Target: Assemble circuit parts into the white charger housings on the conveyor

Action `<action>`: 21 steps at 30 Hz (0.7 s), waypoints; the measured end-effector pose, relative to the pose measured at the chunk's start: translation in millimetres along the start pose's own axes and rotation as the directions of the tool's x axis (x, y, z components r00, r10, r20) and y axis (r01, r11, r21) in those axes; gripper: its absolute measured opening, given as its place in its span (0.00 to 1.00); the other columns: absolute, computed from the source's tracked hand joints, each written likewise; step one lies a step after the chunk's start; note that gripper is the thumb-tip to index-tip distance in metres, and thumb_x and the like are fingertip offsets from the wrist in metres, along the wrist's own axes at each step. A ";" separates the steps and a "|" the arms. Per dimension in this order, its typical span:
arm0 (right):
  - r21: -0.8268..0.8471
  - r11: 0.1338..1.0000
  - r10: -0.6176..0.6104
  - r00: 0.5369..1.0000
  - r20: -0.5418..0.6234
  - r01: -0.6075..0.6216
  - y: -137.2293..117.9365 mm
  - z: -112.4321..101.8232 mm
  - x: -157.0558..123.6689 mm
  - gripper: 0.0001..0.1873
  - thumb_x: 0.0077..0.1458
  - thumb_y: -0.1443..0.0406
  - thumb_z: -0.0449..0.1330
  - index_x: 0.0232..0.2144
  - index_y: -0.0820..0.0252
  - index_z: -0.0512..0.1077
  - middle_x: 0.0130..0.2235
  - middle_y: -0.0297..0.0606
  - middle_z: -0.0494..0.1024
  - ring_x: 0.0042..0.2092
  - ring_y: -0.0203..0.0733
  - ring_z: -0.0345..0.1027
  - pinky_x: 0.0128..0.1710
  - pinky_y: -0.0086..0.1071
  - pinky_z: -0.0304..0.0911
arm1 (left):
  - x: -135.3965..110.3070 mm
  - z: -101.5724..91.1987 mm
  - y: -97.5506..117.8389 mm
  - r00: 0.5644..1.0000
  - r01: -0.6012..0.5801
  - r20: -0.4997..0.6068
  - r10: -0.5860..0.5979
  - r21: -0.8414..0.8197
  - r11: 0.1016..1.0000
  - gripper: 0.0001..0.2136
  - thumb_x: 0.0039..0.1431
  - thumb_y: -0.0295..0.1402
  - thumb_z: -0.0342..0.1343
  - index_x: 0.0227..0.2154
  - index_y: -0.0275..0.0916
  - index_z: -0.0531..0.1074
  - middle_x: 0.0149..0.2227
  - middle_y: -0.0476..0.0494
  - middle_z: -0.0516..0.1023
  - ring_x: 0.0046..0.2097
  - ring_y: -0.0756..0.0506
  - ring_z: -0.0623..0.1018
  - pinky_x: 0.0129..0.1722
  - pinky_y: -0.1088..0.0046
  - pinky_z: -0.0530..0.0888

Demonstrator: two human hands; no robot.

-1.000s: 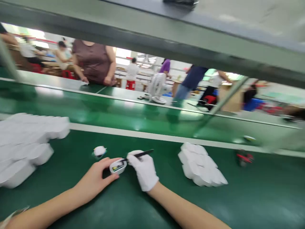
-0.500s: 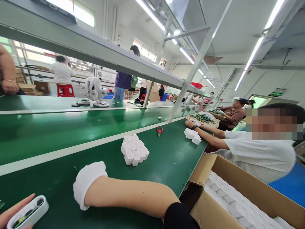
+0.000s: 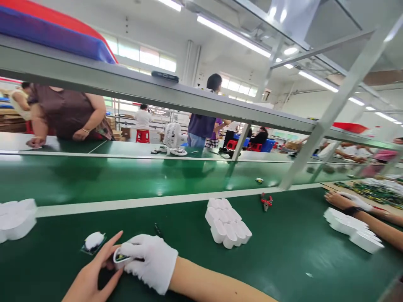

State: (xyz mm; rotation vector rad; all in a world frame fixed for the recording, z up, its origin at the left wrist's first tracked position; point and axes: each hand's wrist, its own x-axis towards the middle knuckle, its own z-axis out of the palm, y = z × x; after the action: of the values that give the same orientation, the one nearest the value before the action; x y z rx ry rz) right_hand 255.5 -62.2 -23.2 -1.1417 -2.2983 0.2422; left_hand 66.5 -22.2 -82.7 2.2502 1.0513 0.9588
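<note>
Low in the head view, a small white oval plastic casing [image 3: 119, 263] is held between my hands, with part of a green circuit board showing inside. My bare left hand [image 3: 91, 274] grips its left side, index finger stretched out past it. White-gloved, my right hand [image 3: 153, 258] closes its fingertips on the casing from the right. Just beyond my left hand lies a green circuit board [image 3: 86, 251] with a white piece on it. A thin dark tool [image 3: 158, 230] rests behind my right glove, partly hidden.
White casings [image 3: 226, 222] stand grouped on the green table [image 3: 277, 251], with more casings [image 3: 15, 220] at left and others [image 3: 352, 230] near a co-worker's hands [image 3: 349, 203]. Red-handled pliers [image 3: 266, 202] lie near the white strip. A fan [image 3: 173, 138] and people are across the table.
The view has swung left. My right hand, earlier apart from the casing, now meets it beside my left hand. The carton at the right has left the view.
</note>
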 end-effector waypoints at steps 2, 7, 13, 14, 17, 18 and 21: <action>-0.024 0.997 0.067 0.998 -0.020 -0.067 5.6 -4.5 4.5 0.10 0.57 0.59 0.54 0.39 0.52 0.73 0.36 0.30 0.76 0.36 0.32 0.69 0.35 0.22 0.61 | 0.5 -1.3 4.8 0.999 -0.043 0.010 0.043 0.081 0.996 0.27 0.58 0.37 0.49 0.60 0.48 0.53 0.51 0.44 0.73 0.42 0.45 0.78 0.41 0.69 0.77; -0.160 0.888 0.376 0.881 -0.287 -0.431 41.2 -48.2 33.4 0.11 0.56 0.60 0.55 0.41 0.46 0.74 0.37 0.30 0.77 0.40 0.36 0.68 0.39 0.25 0.60 | -0.7 -8.6 34.7 0.982 -0.146 -0.077 0.171 0.262 0.954 0.26 0.57 0.27 0.47 0.59 0.47 0.56 0.56 0.43 0.67 0.56 0.41 0.68 0.53 0.61 0.71; -0.254 0.594 0.657 0.643 -0.395 -0.763 99.3 -71.6 64.3 0.20 0.60 0.64 0.43 0.48 0.51 0.69 0.44 0.42 0.73 0.43 0.45 0.68 0.38 0.34 0.61 | -6.9 -24.1 69.2 0.987 -0.150 -0.008 0.160 0.306 0.940 0.28 0.51 0.20 0.45 0.56 0.45 0.60 0.56 0.47 0.67 0.56 0.45 0.66 0.57 0.63 0.67; -0.259 0.585 0.677 0.638 -0.366 -0.769 104.9 -69.5 66.0 0.21 0.59 0.67 0.43 0.49 0.53 0.69 0.44 0.44 0.73 0.41 0.46 0.69 0.37 0.35 0.61 | -5.2 -26.0 71.6 0.990 -0.121 -0.021 0.136 0.338 0.933 0.28 0.50 0.20 0.45 0.55 0.45 0.61 0.56 0.48 0.67 0.56 0.45 0.66 0.57 0.63 0.66; -0.286 0.562 0.704 0.631 -0.327 -0.776 108.6 -62.0 70.8 0.24 0.55 0.68 0.45 0.54 0.57 0.63 0.48 0.49 0.70 0.43 0.50 0.69 0.38 0.41 0.63 | 11.5 -38.0 70.2 0.990 0.050 -0.136 0.022 0.504 0.862 0.25 0.51 0.23 0.48 0.54 0.43 0.62 0.56 0.45 0.66 0.56 0.41 0.65 0.56 0.59 0.65; -0.294 0.568 0.693 0.640 -0.332 -0.768 104.3 -59.2 72.5 0.25 0.55 0.66 0.46 0.56 0.59 0.61 0.52 0.51 0.68 0.47 0.53 0.67 0.41 0.43 0.63 | 20.4 -46.0 66.2 0.980 0.134 -0.197 -0.025 0.563 0.815 0.23 0.52 0.25 0.48 0.53 0.41 0.64 0.56 0.42 0.65 0.56 0.39 0.65 0.55 0.57 0.65; -0.268 0.707 0.587 0.755 -0.292 -0.654 73.8 -44.8 74.2 0.29 0.56 0.61 0.47 0.60 0.61 0.54 0.58 0.50 0.61 0.58 0.52 0.58 0.52 0.45 0.58 | 48.7 -81.8 42.1 0.926 0.357 -0.349 -0.147 0.675 0.646 0.14 0.54 0.26 0.49 0.43 0.33 0.71 0.54 0.32 0.66 0.55 0.33 0.65 0.53 0.52 0.63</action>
State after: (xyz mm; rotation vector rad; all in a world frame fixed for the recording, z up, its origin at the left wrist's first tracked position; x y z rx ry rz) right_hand 294.5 37.8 14.7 -2.0341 -1.7467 -0.0457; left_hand 46.6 1.6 16.7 2.4799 2.1367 0.8051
